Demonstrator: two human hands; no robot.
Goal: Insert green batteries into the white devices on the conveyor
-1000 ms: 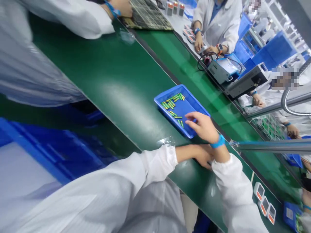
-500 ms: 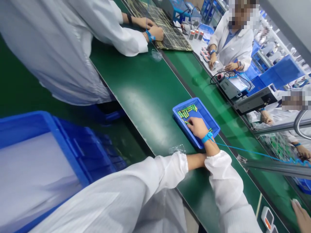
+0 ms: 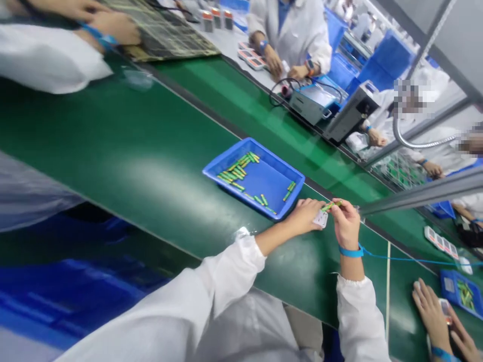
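My left hand (image 3: 303, 217) grips a small white plastic device (image 3: 321, 219), just off the near right corner of the blue tray. Close beside it, my right hand (image 3: 346, 223), with a blue wrist strap (image 3: 350, 251), pinches green-and-yellow batteries (image 3: 332, 205) against the device's upper edge. How many it holds, and whether they sit inside the device, I cannot tell. The blue tray (image 3: 292, 175) rests on the green bench, with several batteries (image 3: 236, 173) grouped along its left side and a few at its right end.
Clear plastic film (image 3: 243, 233) lies by my left sleeve. A metal post (image 3: 426, 187) crosses on the right. A co-worker's hands (image 3: 432, 311) work at lower right near another blue tray (image 3: 449, 281). Another person's hand (image 3: 115, 27) rests on a dark grid-patterned mat (image 3: 181, 37) at upper left.
My right hand has left the tray and moved right with batteries. My left hand, hidden behind the right arm before, now shows with the white device. The view has swung right.
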